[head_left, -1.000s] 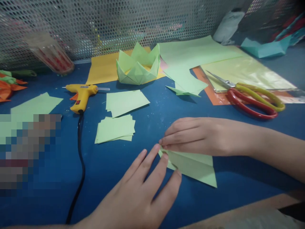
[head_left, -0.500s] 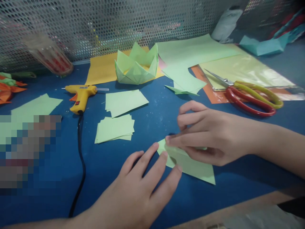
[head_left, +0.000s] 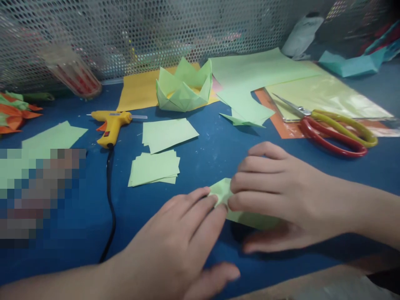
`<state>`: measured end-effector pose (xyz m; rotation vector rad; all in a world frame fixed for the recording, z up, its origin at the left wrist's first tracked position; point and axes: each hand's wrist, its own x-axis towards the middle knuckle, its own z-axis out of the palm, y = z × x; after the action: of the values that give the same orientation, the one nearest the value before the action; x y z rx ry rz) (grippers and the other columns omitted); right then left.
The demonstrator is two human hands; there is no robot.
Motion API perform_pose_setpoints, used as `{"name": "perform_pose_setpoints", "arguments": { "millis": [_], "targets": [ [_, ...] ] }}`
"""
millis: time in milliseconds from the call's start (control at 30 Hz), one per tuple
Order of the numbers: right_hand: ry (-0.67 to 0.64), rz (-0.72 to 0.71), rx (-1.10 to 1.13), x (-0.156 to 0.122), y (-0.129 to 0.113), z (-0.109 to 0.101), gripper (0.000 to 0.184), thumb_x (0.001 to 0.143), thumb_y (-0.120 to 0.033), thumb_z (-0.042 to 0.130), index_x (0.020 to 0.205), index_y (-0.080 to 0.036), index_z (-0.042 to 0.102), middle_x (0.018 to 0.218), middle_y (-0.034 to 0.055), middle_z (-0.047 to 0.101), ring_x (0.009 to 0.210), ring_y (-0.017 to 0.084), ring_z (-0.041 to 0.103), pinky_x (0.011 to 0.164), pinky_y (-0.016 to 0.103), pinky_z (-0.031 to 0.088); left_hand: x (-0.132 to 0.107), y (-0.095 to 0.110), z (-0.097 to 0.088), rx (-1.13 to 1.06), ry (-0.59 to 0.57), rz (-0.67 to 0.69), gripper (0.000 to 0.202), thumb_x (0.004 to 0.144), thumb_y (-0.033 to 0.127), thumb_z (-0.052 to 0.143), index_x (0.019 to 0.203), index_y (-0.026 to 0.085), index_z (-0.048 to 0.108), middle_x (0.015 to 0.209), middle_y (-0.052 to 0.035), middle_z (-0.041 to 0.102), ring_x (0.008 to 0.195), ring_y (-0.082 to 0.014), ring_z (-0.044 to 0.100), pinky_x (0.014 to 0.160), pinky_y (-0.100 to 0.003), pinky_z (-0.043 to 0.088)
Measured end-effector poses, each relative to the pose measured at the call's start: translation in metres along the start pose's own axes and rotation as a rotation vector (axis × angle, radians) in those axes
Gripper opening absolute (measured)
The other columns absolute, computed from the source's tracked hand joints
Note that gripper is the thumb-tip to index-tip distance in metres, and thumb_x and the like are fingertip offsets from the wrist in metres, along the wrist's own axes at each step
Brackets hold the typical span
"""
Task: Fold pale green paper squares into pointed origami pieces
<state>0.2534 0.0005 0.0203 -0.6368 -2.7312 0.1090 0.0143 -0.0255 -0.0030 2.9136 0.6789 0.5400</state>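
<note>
Open and flattened, the left hand (head_left: pixel 184 233) touches a folded green paper (head_left: pixel 223 189) at its two o'clock; the right hand (head_left: pixel 281 191) curls over it from three o'clock, its grip unclear. From the paper, green cards (head_left: pixel 154 168) lie at ten o'clock, scissors (head_left: pixel 317 115) at two.

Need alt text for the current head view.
Left hand and right hand touch a folded light-green paper piece on a blue tabletop. Beyond them: two pale-green paper stacks, a yellow plastic glue gun, a spiky green paper crown and metal scissors with red and yellow handles.
</note>
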Motion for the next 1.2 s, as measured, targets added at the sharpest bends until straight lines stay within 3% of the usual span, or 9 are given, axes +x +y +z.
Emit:
{"name": "perform_pose_setpoints", "arguments": {
  "millis": [100, 200, 333, 500, 600, 700, 900, 1033, 1200],
  "targets": [
    [-0.022, 0.003, 0.029, 0.0, 0.002, 0.001, 0.01, 0.09, -0.026, 0.054, 0.091, -0.019, 0.06, 0.084, 0.0016, 0.064, 0.08, 0.016, 0.053, 0.081, 0.037, 0.035, 0.005, -0.001, -0.005, 0.034, -0.028, 0.002, 0.038, 0.101, 0.027, 0.035, 0.122, 0.003, 0.056, 0.124, -0.0158, 0.063, 0.118, -0.0241, 0.057, 0.099, -0.035, 0.048],
    [-0.048, -0.034, 0.078, -0.001, 0.007, 0.001, 0.014, 0.091, -0.015, 0.048, 0.091, -0.019, 0.061, 0.085, 0.0014, 0.065, 0.078, 0.013, 0.057, 0.078, 0.034, 0.037, 0.008, -0.001, -0.009, 0.079, -0.125, 0.043, 0.04, 0.101, 0.028, 0.036, 0.123, 0.002, 0.057, 0.125, -0.0172, 0.062, 0.12, -0.0276, 0.056, 0.097, -0.037, 0.05],
    [-0.091, -0.066, 0.109, -0.002, 0.007, 0.0, 0.019, 0.093, -0.013, 0.044, 0.089, -0.018, 0.061, 0.084, 0.0023, 0.066, 0.078, 0.013, 0.059, 0.076, 0.032, 0.04, 0.009, -0.002, -0.013, 0.063, -0.204, 0.074, 0.04, 0.1, 0.032, 0.038, 0.125, 0.008, 0.058, 0.128, -0.0189, 0.059, 0.122, -0.0325, 0.053, 0.093, -0.044, 0.051],
    [-0.105, -0.089, 0.068, -0.002, 0.009, -0.003, 0.023, 0.094, -0.014, 0.041, 0.081, -0.019, 0.059, 0.077, 0.0013, 0.065, 0.074, 0.013, 0.059, 0.074, 0.032, 0.043, 0.013, -0.003, -0.015, 0.062, -0.264, 0.067, 0.039, 0.099, 0.033, 0.038, 0.127, 0.013, 0.058, 0.128, -0.0175, 0.06, 0.119, -0.0316, 0.055, 0.091, -0.045, 0.053],
    [-0.049, -0.132, -0.041, -0.005, 0.015, -0.004, 0.027, 0.096, -0.014, 0.038, 0.079, -0.02, 0.058, 0.078, 0.0021, 0.066, 0.077, 0.015, 0.059, 0.076, 0.033, 0.044, 0.01, 0.0, -0.013, 0.056, -0.224, 0.036, 0.041, 0.098, 0.035, 0.039, 0.127, 0.015, 0.059, 0.129, -0.0168, 0.06, 0.116, -0.033, 0.057, 0.087, -0.047, 0.055],
    [-0.002, -0.141, -0.12, -0.007, 0.022, -0.005, 0.025, 0.096, -0.015, 0.039, 0.082, -0.019, 0.059, 0.082, 0.003, 0.067, 0.079, 0.016, 0.06, 0.077, 0.035, 0.044, 0.006, 0.005, -0.012, 0.06, -0.164, 0.011, 0.044, 0.098, 0.036, 0.039, 0.125, 0.009, 0.06, 0.129, -0.0185, 0.059, 0.117, -0.0318, 0.057, 0.092, -0.044, 0.053],
    [0.033, -0.135, -0.098, -0.006, 0.021, 0.002, 0.019, 0.098, -0.023, 0.044, 0.107, -0.019, 0.06, 0.089, 0.0028, 0.068, 0.088, 0.014, 0.062, 0.083, 0.033, 0.045, 0.006, 0.009, -0.015, 0.064, -0.126, 0.017, 0.036, 0.099, 0.026, 0.041, 0.121, 0.007, 0.062, 0.125, -0.0116, 0.064, 0.119, -0.0245, 0.055, 0.104, -0.036, 0.045],
    [0.013, -0.116, -0.016, -0.003, 0.018, 0.007, 0.021, 0.099, -0.022, 0.043, 0.1, -0.017, 0.063, 0.089, 0.005, 0.068, 0.086, 0.014, 0.062, 0.081, 0.031, 0.047, 0.008, 0.005, -0.013, 0.104, -0.009, 0.052, 0.036, 0.099, 0.019, 0.035, 0.117, 0.004, 0.062, 0.12, -0.0116, 0.066, 0.114, -0.0232, 0.058, 0.102, -0.035, 0.046],
    [0.03, -0.073, 0.041, -0.001, 0.018, 0.01, 0.022, 0.096, -0.015, 0.044, 0.09, -0.015, 0.066, 0.083, 0.0062, 0.067, 0.079, 0.014, 0.06, 0.076, 0.029, 0.048, 0.008, 0.0, -0.013, 0.145, -0.069, -0.01, 0.039, 0.099, 0.024, 0.038, 0.124, 0.002, 0.058, 0.129, -0.0119, 0.061, 0.116, -0.0265, 0.056, 0.095, -0.038, 0.049]
  ]
}}
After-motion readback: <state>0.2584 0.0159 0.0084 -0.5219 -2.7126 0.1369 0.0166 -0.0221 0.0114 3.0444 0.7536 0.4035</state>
